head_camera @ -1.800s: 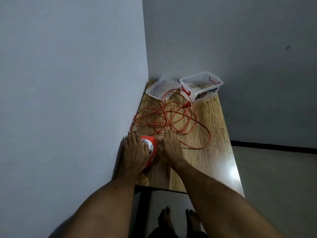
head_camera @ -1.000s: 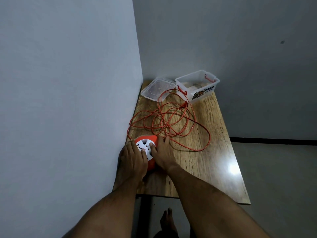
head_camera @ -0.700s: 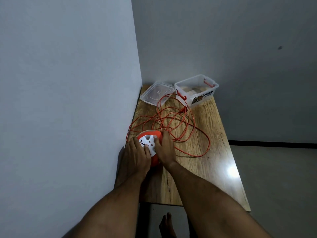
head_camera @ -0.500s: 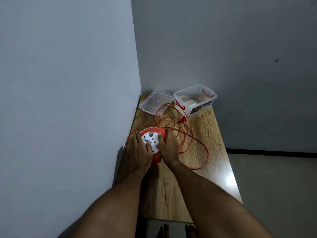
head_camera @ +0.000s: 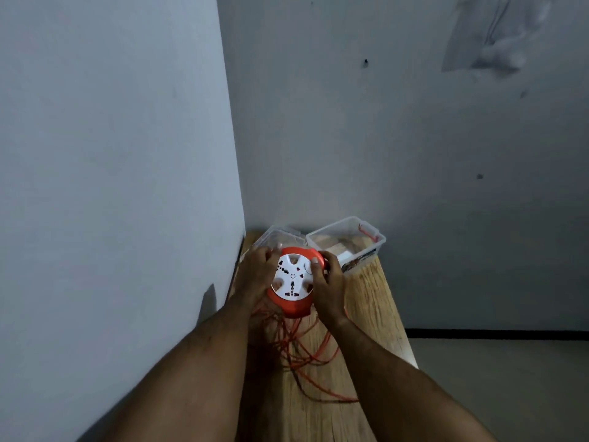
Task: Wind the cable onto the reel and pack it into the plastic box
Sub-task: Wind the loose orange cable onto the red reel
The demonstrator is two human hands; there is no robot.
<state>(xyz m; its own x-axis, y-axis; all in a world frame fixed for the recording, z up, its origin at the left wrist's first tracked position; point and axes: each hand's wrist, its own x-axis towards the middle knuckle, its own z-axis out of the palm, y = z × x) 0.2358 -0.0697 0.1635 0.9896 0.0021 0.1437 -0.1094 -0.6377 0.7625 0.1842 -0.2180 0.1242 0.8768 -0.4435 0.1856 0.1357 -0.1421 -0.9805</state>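
Both hands hold the reel up above the tabletop, its white socket face turned toward the camera and its orange body showing around the rim and below. The left hand cups the reel's left side, fingers curled around the upper left rim. The right hand grips the right side — its fingers wrap the orange edge and the thumb presses flat on the white face near a round button. Both sets of fingers are closed on the reel rather than spread.

The orange cable hangs from under the reel and lies in loose, tangled loops on the wooden tabletop beneath the forearms, toward the near end; one strand runs out toward the right edge. How much of it is already wound on the reel cannot be told.

At the far end of the tabletop, against the back wall, stands the clear plastic box — open, with a red latch on its far right side and a printed label on its front wall. Something pale lies inside it, too blurred to make out. Its clear lid lies just beside it in the far left corner, partly hidden behind the left hand and the reel. The left edge of the tabletop runs along the side wall.
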